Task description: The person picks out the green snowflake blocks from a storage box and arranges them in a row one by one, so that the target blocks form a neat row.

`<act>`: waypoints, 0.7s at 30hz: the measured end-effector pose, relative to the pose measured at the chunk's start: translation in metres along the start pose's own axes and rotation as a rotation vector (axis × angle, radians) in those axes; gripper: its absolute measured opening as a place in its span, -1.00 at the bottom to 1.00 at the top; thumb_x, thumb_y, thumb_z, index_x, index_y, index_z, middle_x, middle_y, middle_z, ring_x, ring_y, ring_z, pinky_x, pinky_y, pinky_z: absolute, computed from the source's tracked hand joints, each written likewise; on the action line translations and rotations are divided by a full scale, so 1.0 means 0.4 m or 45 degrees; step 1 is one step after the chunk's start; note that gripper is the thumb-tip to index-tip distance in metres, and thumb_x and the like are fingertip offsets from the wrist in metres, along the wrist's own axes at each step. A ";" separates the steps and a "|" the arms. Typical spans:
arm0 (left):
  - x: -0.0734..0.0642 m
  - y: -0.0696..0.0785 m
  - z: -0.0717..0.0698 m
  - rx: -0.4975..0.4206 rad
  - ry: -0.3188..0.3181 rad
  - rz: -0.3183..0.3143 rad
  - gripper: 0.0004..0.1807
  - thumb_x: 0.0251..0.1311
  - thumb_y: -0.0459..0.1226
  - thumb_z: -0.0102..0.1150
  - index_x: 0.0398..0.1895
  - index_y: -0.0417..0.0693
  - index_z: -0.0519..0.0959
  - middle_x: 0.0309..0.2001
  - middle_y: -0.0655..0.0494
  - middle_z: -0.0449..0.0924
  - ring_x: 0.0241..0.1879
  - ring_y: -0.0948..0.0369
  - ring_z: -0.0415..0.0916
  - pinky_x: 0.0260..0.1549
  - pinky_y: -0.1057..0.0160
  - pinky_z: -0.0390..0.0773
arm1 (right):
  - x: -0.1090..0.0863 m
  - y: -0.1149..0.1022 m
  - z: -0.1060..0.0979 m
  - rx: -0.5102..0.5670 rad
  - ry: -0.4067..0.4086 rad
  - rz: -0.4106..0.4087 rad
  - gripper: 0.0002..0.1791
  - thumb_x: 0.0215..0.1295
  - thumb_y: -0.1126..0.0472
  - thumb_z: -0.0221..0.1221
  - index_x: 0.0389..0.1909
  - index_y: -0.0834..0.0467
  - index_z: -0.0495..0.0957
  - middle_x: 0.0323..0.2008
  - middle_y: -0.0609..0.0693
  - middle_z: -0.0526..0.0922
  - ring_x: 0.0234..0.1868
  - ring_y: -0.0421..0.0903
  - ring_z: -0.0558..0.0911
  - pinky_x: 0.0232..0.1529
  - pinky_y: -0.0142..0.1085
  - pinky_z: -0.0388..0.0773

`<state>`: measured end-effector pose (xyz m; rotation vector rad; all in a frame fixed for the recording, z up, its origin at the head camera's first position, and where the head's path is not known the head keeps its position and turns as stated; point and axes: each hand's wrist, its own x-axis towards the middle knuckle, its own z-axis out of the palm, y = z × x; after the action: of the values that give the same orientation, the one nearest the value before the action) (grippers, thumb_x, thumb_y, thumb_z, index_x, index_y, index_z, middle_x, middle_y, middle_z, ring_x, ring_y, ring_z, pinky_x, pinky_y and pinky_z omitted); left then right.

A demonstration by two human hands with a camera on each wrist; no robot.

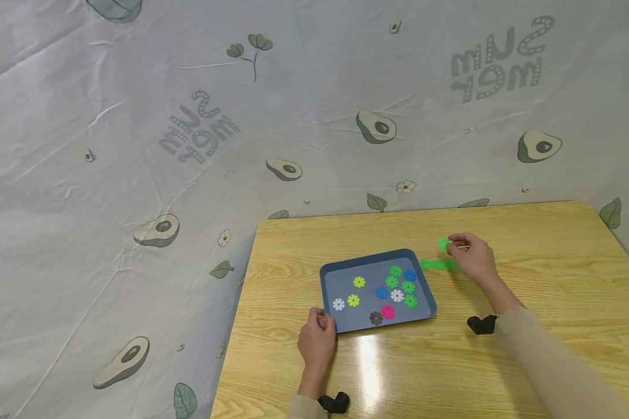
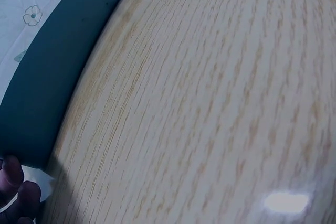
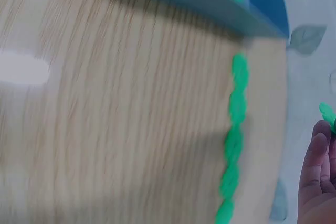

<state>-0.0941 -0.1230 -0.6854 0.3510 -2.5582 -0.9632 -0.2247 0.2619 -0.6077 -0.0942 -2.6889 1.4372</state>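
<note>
My left hand (image 1: 317,337) holds the near left corner of a blue-grey tray (image 1: 364,263), its fingers curled at the rim. In the left wrist view, fingertips (image 2: 11,174) touch the end of the tray wall (image 2: 58,61); a pale sliver beside them is unclear. My right hand (image 1: 474,259) is raised beyond the tray's right side, pinching a green notched disc (image 1: 443,244) between thumb and fingers. A thin white edge at those fingers is too small to identify. Below that hand, a row of joined green discs (image 3: 233,145) lies on the table.
Inside the tray lie loose flower-shaped discs: several green (image 1: 409,287), two blue (image 1: 381,293), two yellow (image 1: 359,282), two white (image 1: 338,304), one pink (image 1: 387,312) and one brown (image 1: 375,318). The wooden table (image 1: 550,262) meets a patterned cloth (image 1: 320,116) behind.
</note>
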 end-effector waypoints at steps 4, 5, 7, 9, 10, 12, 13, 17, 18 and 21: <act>0.001 -0.001 0.000 0.007 0.010 -0.002 -0.95 0.25 -0.22 0.26 -0.30 0.03 0.60 -0.71 0.50 0.27 -0.74 0.39 0.21 -0.73 0.26 0.19 | -0.001 0.046 -0.040 -0.027 0.015 0.061 -0.53 0.57 0.02 0.05 0.21 0.32 0.54 -0.01 0.22 0.59 -0.25 -0.37 0.53 -0.35 -0.43 0.51; 0.001 -0.001 0.000 0.008 0.010 -0.002 -0.95 0.25 -0.22 0.26 -0.30 0.03 0.60 -0.71 0.50 0.27 -0.74 0.39 0.21 -0.73 0.26 0.19 | -0.002 0.058 -0.048 -0.031 0.014 0.078 -0.51 0.58 0.00 0.04 0.23 0.32 0.53 0.01 0.22 0.59 -0.24 -0.36 0.53 -0.35 -0.42 0.50; 0.001 -0.001 0.000 0.008 0.007 -0.007 -0.95 0.26 -0.22 0.26 -0.29 0.02 0.61 -0.71 0.50 0.27 -0.74 0.39 0.21 -0.73 0.26 0.20 | -0.003 0.081 -0.064 -0.036 0.011 0.113 -0.49 0.58 -0.01 0.02 0.24 0.32 0.51 0.03 0.22 0.57 -0.19 -0.27 0.56 -0.36 -0.41 0.51; 0.001 -0.001 0.000 0.008 -0.003 -0.011 -0.93 0.27 -0.21 0.25 -0.28 0.02 0.62 -0.70 0.50 0.28 -0.74 0.40 0.22 -0.73 0.26 0.21 | -0.005 0.104 -0.079 -0.043 0.009 0.147 -0.48 0.58 -0.01 0.01 0.26 0.33 0.50 0.04 0.22 0.56 -0.13 -0.15 0.58 -0.36 -0.40 0.50; 0.002 -0.001 0.000 0.007 -0.010 -0.015 -0.93 0.27 -0.20 0.25 -0.28 0.03 0.62 -0.70 0.50 0.29 -0.74 0.40 0.22 -0.73 0.26 0.21 | -0.006 0.115 -0.086 -0.053 0.015 0.162 -0.47 0.57 -0.01 0.01 0.26 0.33 0.50 0.04 0.21 0.55 -0.11 -0.13 0.57 -0.36 -0.40 0.49; 0.002 -0.001 0.000 0.006 -0.025 -0.023 -0.94 0.28 -0.20 0.24 -0.27 0.04 0.62 -0.70 0.50 0.30 -0.74 0.40 0.23 -0.73 0.26 0.22 | -0.008 0.133 -0.100 -0.064 0.025 0.186 -0.47 0.56 -0.01 0.00 0.26 0.34 0.50 0.04 0.21 0.55 -0.12 -0.16 0.56 -0.35 -0.43 0.47; 0.002 -0.001 0.000 0.005 -0.033 -0.027 -0.92 0.29 -0.18 0.24 -0.27 0.04 0.62 -0.70 0.50 0.30 -0.74 0.40 0.23 -0.72 0.26 0.22 | -0.010 0.140 -0.106 -0.069 0.028 0.200 -0.47 0.56 -0.01 0.00 0.26 0.34 0.50 0.04 0.20 0.54 -0.14 -0.20 0.54 -0.35 -0.44 0.46; 0.004 0.001 0.000 0.010 -0.048 -0.036 -0.92 0.30 -0.17 0.24 -0.26 0.04 0.62 -0.70 0.49 0.30 -0.73 0.40 0.23 -0.71 0.26 0.22 | -0.016 0.169 -0.126 -0.087 0.049 0.242 -0.45 0.56 0.00 -0.01 0.28 0.36 0.48 0.06 0.23 0.55 -0.16 -0.24 0.51 -0.34 -0.42 0.44; 0.004 0.001 -0.001 0.009 -0.047 -0.035 -0.91 0.30 -0.17 0.23 -0.27 0.03 0.62 -0.70 0.49 0.30 -0.73 0.40 0.24 -0.71 0.26 0.22 | -0.017 0.175 -0.128 -0.093 0.054 0.255 -0.45 0.57 0.00 -0.01 0.29 0.36 0.48 0.07 0.23 0.54 -0.14 -0.19 0.52 -0.32 -0.39 0.43; 0.003 0.002 0.000 0.007 -0.026 -0.022 -0.93 0.28 -0.19 0.25 -0.29 0.02 0.61 -0.70 0.48 0.29 -0.73 0.40 0.23 -0.72 0.27 0.21 | -0.020 0.194 -0.133 -0.106 0.066 0.297 -0.44 0.58 0.00 -0.03 0.30 0.37 0.45 0.08 0.27 0.53 -0.06 0.02 0.54 -0.25 -0.28 0.42</act>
<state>-0.0954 -0.1227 -0.6846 0.3671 -2.5809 -0.9706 -0.2100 0.3481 -0.6432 -0.4592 -2.7699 1.3554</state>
